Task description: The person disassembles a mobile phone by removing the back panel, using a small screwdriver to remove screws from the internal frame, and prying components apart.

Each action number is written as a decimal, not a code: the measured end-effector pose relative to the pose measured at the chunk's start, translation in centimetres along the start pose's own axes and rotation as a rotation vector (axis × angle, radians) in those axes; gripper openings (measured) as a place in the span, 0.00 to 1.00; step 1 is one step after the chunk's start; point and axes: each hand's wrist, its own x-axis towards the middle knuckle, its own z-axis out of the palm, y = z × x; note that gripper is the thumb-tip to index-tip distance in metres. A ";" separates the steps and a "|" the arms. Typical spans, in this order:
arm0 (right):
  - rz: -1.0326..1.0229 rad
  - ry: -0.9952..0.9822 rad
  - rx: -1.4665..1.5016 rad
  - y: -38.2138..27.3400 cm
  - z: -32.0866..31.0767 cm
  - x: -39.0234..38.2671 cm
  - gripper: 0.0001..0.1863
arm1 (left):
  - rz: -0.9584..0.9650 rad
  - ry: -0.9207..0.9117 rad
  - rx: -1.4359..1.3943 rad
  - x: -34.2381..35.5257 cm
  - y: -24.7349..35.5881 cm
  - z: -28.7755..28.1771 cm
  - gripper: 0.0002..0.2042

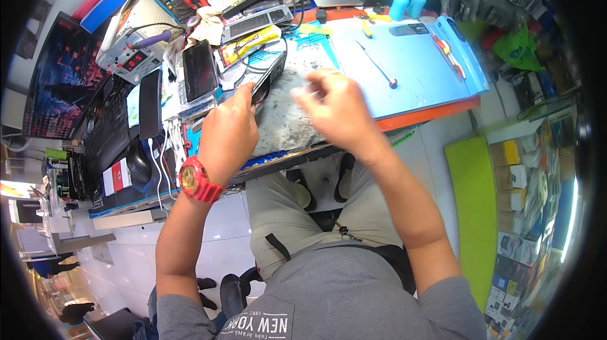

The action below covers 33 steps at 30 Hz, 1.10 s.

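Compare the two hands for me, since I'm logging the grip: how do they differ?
The left hand wears a red watch at the wrist; the right hand has a bare wrist. The left hand grips a dark phone by its edge; the right hand is blurred, its fingers pinched together, contents unclear. Both sit above the worn mat.

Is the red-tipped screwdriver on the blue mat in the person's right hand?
No. The screwdriver lies alone on the blue mat, apart from the right hand, while the left hand grips a dark phone.
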 end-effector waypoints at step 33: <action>-0.079 0.127 -0.037 0.3 5.1 0.9 0.12 | 0.052 0.111 0.204 -1.1 -0.1 3.3 0.20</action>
